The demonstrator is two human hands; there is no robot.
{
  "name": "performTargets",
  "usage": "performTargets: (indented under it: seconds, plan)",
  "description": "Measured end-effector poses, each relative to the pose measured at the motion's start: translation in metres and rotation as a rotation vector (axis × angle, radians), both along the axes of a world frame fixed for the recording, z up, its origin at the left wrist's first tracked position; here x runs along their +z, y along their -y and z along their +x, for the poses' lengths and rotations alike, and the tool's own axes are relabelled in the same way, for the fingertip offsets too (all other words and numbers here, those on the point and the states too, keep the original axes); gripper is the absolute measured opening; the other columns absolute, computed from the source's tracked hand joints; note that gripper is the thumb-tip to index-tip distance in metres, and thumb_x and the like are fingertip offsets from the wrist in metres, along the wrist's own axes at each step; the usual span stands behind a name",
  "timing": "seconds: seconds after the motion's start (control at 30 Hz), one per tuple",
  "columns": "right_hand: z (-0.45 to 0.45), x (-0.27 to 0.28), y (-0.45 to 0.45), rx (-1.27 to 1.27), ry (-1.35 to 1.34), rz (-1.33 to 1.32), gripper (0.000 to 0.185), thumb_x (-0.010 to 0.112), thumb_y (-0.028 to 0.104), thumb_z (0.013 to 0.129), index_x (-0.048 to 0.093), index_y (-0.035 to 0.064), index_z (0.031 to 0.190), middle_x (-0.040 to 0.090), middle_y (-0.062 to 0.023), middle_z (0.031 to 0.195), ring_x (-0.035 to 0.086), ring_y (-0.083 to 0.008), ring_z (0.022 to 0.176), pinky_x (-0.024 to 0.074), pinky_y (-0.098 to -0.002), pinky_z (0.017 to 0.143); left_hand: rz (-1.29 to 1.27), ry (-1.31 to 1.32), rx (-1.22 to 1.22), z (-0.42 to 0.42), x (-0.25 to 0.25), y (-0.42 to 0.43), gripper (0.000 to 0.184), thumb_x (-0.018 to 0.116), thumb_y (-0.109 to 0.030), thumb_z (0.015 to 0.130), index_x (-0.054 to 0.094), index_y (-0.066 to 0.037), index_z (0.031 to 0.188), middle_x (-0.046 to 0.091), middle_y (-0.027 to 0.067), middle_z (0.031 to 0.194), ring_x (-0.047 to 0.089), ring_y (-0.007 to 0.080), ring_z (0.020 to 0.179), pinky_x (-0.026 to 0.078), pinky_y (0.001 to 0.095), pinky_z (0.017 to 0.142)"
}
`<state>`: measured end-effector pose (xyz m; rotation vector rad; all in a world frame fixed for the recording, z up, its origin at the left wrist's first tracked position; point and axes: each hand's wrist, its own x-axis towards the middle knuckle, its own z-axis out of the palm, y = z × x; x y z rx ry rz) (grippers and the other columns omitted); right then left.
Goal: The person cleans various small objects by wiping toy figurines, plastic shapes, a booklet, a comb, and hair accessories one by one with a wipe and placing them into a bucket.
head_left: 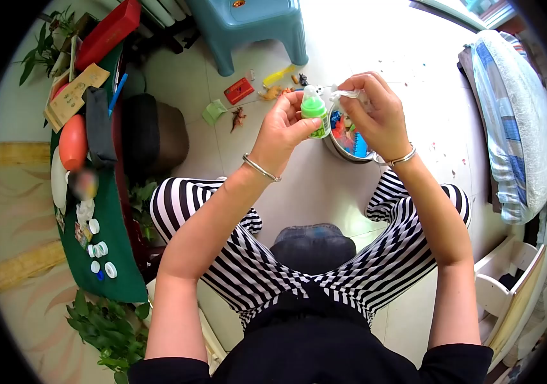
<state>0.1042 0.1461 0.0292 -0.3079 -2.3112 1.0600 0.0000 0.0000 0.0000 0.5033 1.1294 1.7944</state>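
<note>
My left hand (281,128) grips a small green bottle (315,110) with a clear, nipple-like top, held upright. The fingers of my right hand (381,115) pinch a crumpled white tissue (345,95) close beside the bottle's top. Whether the tissue touches the bottle I cannot tell. Below both hands a round metal bucket (336,151) stands on the floor, holding blue, red and other coloured toys (358,144). My right hand partly covers its rim.
A blue stool (254,25) stands ahead. Near it lie a red box (239,91), a yellow toy (278,75) and a toy dinosaur (238,119). At left, a green-topped table (120,272) bears several white caps (111,269). Bedding (516,128) is at right.
</note>
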Motion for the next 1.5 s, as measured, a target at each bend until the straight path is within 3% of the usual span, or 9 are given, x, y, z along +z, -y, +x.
performTargets:
  seconds: [0.07,0.2,0.3,0.43,0.6,0.97,1.17,1.47,1.5]
  plan:
    - [0.001,0.000,0.004,0.100,-0.185,0.165,0.007,0.059,0.005,0.079,0.058,0.0019,0.086,0.057,-0.0077,0.084,0.061,-0.0152,0.059,0.0484,-0.0248,0.053,-0.048,-0.101,-0.034,0.003,-0.006,0.000,0.040,0.055,-0.006,0.083,0.042,0.000,0.120,0.054,0.0065,0.107,0.053,0.0131,0.098,0.044,0.0302,0.086]
    - [-0.001,-0.007,0.000,-0.074,-0.052,-0.070,0.010,0.061,0.006,0.077,0.057,0.0016,0.085,0.056,-0.0089,0.081,0.058,-0.0171,0.065,0.0454,-0.0265,0.058,-0.084,-0.105,-0.104,0.001,0.000,0.007,0.040,0.056,-0.004,0.082,0.042,0.001,0.120,0.054,0.0062,0.105,0.053,0.0126,0.096,0.043,0.0299,0.085]
    - [-0.002,-0.004,0.006,0.053,-0.128,-0.015,0.011,0.061,0.007,0.076,0.056,0.0018,0.085,0.056,-0.0087,0.080,0.055,-0.0180,0.064,0.0443,-0.0276,0.059,-0.073,-0.080,-0.114,0.000,0.002,0.007,0.039,0.053,-0.006,0.084,0.041,0.001,0.120,0.055,0.0078,0.107,0.054,0.0150,0.098,0.044,0.0312,0.086]
    - [0.002,-0.021,-0.006,-0.030,0.107,-0.080,0.012,0.058,0.011,0.079,0.056,0.0018,0.087,0.057,-0.0077,0.077,0.054,-0.0160,0.060,0.0438,-0.0262,0.057,0.001,0.201,-0.176,-0.003,0.003,0.005,0.038,0.048,-0.010,0.085,0.041,0.002,0.120,0.053,0.0116,0.113,0.054,0.0200,0.104,0.044,0.0342,0.088]
    - [0.016,-0.029,-0.012,0.076,0.217,-0.598,0.018,0.057,0.016,0.083,0.055,0.0005,0.091,0.057,-0.0021,0.072,0.050,-0.0045,0.054,0.0418,-0.0193,0.048,0.107,0.309,-0.187,-0.003,0.005,0.002,0.038,0.048,-0.011,0.086,0.040,0.002,0.121,0.052,0.0127,0.116,0.054,0.0218,0.105,0.045,0.0360,0.089]
    - [0.047,-0.021,-0.011,0.081,0.350,-0.802,0.029,0.057,0.022,0.083,0.061,0.0021,0.103,0.060,-0.0030,0.080,0.053,-0.0063,0.063,0.0428,-0.0197,0.048,-0.012,0.074,-0.188,0.014,-0.023,-0.022,0.042,0.056,-0.006,0.085,0.038,0.002,0.122,0.051,0.0113,0.112,0.054,0.0198,0.104,0.044,0.0370,0.093]
    - [0.050,-0.045,-0.047,-0.060,0.382,-0.782,0.029,0.054,0.022,0.083,0.062,0.0006,0.100,0.058,-0.0036,0.071,0.046,-0.0093,0.048,0.0382,-0.0217,0.043,-0.076,-0.020,-0.114,0.031,-0.039,-0.069,0.037,0.057,-0.008,0.085,0.043,-0.001,0.118,0.054,0.0092,0.109,0.055,0.0170,0.099,0.047,0.0340,0.085]
    - [0.067,-0.173,-0.051,-0.359,0.323,-1.098,0.020,0.054,0.020,0.080,0.063,0.0025,0.081,0.055,-0.0014,0.061,0.045,-0.0095,0.045,0.0359,-0.0245,0.039,-0.449,-0.212,-0.087,0.053,-0.194,-0.135,0.029,0.060,-0.007,0.082,0.049,0.000,0.108,0.061,0.0069,0.090,0.060,0.0127,0.070,0.048,0.0221,0.056]
    - [0.069,-0.184,-0.050,-0.375,0.346,-1.123,0.020,0.054,0.021,0.080,0.063,0.0033,0.079,0.054,-0.0009,0.060,0.045,-0.0095,0.044,0.0352,-0.0243,0.038,-0.466,-0.211,-0.060,0.060,-0.209,-0.138,0.028,0.060,-0.006,0.082,0.050,0.000,0.107,0.061,0.0063,0.089,0.060,0.0120,0.073,0.049,0.0237,0.059]
